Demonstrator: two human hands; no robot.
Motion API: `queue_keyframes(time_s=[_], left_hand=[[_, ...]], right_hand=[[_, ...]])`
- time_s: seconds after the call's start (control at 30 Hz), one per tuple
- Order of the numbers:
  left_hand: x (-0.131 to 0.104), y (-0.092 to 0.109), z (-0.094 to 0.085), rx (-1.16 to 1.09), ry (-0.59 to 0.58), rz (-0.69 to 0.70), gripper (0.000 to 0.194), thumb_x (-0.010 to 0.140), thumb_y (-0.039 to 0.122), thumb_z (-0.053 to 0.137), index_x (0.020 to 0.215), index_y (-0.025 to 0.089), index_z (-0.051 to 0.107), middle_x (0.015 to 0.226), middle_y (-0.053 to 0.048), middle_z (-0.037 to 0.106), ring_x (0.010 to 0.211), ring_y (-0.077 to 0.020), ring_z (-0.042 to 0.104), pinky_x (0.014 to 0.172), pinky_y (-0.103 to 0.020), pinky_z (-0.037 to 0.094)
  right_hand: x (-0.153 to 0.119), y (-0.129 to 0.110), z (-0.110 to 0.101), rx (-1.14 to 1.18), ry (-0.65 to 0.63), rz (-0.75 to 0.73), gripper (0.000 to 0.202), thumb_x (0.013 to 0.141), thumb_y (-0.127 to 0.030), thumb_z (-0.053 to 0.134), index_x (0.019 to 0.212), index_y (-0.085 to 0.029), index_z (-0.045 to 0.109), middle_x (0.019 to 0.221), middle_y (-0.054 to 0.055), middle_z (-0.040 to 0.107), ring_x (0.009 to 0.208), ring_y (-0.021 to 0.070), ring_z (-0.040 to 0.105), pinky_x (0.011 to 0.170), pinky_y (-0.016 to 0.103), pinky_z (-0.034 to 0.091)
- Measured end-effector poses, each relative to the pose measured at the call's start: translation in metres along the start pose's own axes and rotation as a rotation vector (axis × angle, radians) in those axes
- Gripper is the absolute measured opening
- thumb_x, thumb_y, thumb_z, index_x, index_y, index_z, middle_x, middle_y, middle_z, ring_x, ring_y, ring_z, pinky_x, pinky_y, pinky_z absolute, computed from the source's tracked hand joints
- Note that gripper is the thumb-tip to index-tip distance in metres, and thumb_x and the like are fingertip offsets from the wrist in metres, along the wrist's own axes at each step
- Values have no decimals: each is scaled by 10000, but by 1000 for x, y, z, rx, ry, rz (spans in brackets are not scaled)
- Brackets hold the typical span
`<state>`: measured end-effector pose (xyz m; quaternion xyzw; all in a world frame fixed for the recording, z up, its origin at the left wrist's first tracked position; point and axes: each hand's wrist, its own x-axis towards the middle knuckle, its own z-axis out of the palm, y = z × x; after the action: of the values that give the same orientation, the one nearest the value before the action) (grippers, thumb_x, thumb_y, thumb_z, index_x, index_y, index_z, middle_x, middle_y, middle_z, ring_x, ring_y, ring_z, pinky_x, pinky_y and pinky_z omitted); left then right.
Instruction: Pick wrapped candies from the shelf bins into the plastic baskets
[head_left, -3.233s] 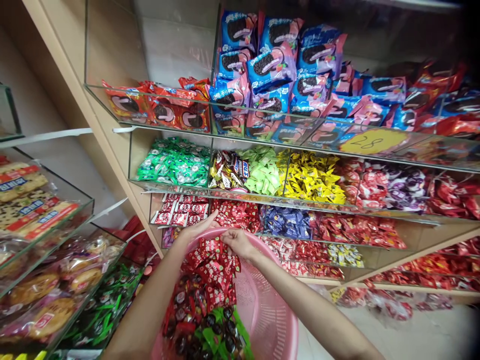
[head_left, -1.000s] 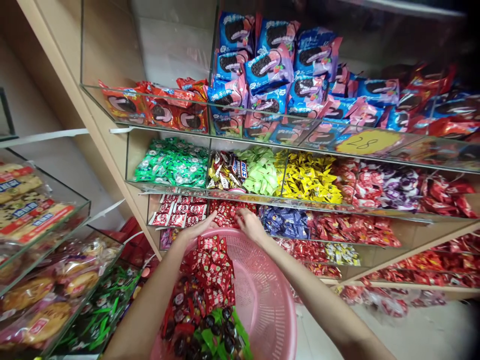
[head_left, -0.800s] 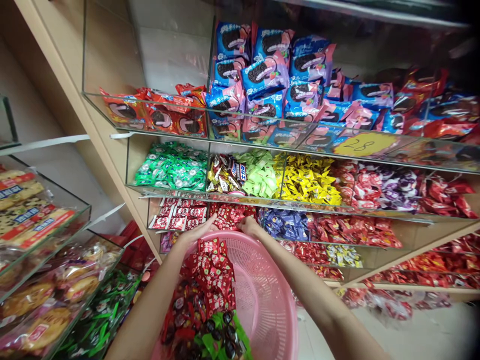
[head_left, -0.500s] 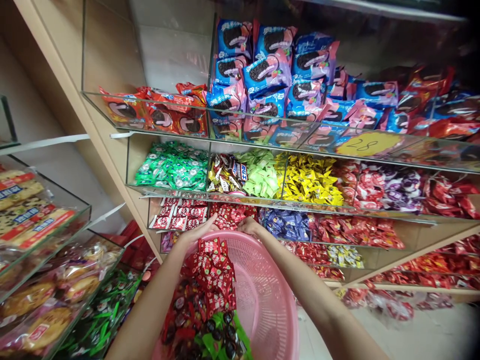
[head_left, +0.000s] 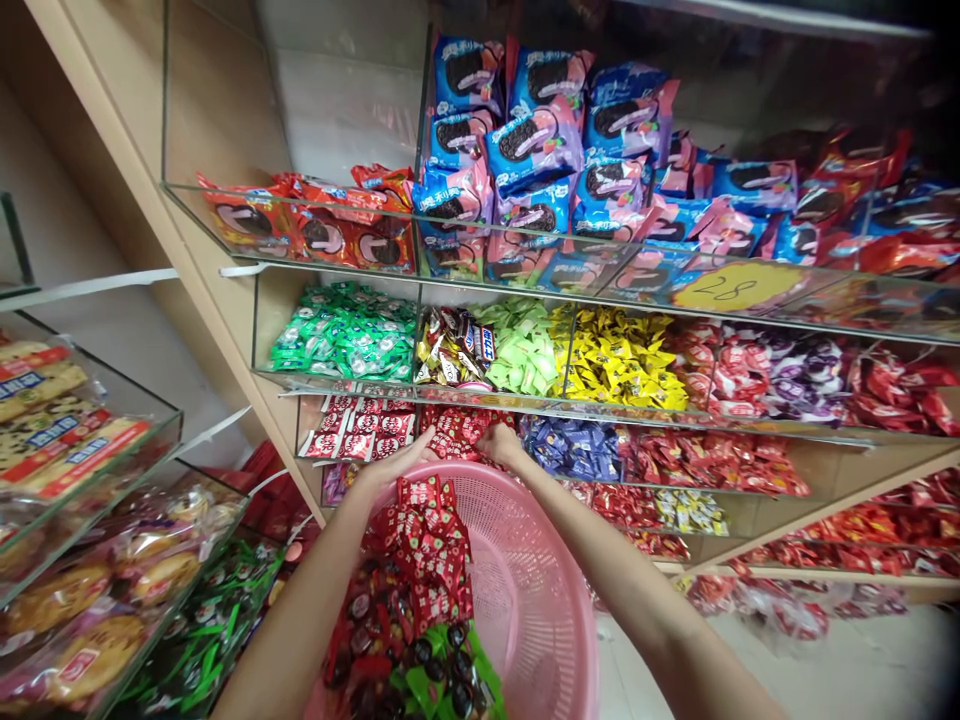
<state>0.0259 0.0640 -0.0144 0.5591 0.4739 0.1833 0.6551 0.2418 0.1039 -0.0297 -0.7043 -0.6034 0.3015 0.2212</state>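
A pink plastic basket (head_left: 551, 590) tilts up against the lower shelf. Inside it lie red-printed wrapped candies (head_left: 431, 550), with dark and green wrapped sweets (head_left: 450, 670) nearer me. My left hand (head_left: 405, 458) is at the basket's far left rim, its visible fingers stretched toward the shelf bin; part of the hand is hidden by the rim. Over the far rim, my right hand (head_left: 501, 445) reaches into a bin of the same red wrapped candies (head_left: 454, 430). Its fingers are bent down onto them, and the fingertips are hidden.
Glass-fronted bins hold green candies (head_left: 345, 335), yellow candies (head_left: 622, 360) and blue candies (head_left: 574, 450). Above them, blue cookie packs (head_left: 532, 150) stand behind a glass edge with a yellow price tag (head_left: 739, 287). Packaged cookies (head_left: 97, 640) fill a rack at left.
My right hand has lifted slightly and bent its fingers down into the red candies. The left hand and the basket stay almost where they were.
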Motion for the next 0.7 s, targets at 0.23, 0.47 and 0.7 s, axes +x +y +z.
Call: queue_keyframes(time_s=[0.23, 0.47, 0.7], left_hand=[[2, -4, 0, -15, 34, -15, 776, 657, 855, 271, 729, 188, 661, 666, -26, 623, 628, -178, 539, 648, -288, 419], [3, -1, 0, 12, 88, -34, 784, 649, 855, 303, 783, 173, 666, 713, -36, 641, 668, -187, 548, 674, -295, 417], [5, -6, -1, -18, 60, -16, 776, 674, 844, 261, 708, 183, 666, 650, -27, 613, 617, -176, 525, 655, -292, 411]], right_hand=[[5, -35, 5, 449, 10, 112, 255, 858, -387, 501, 734, -167, 538, 618, 13, 598, 478, 95, 510, 412, 182, 374], [4, -34, 4, 726, -47, 223, 196, 839, -178, 530, 651, -161, 476, 494, -35, 505, 373, 53, 405, 336, 141, 292], [-13, -16, -18, 879, -73, 236, 185, 831, -156, 537, 653, -161, 487, 477, -55, 483, 375, 48, 439, 355, 132, 359]])
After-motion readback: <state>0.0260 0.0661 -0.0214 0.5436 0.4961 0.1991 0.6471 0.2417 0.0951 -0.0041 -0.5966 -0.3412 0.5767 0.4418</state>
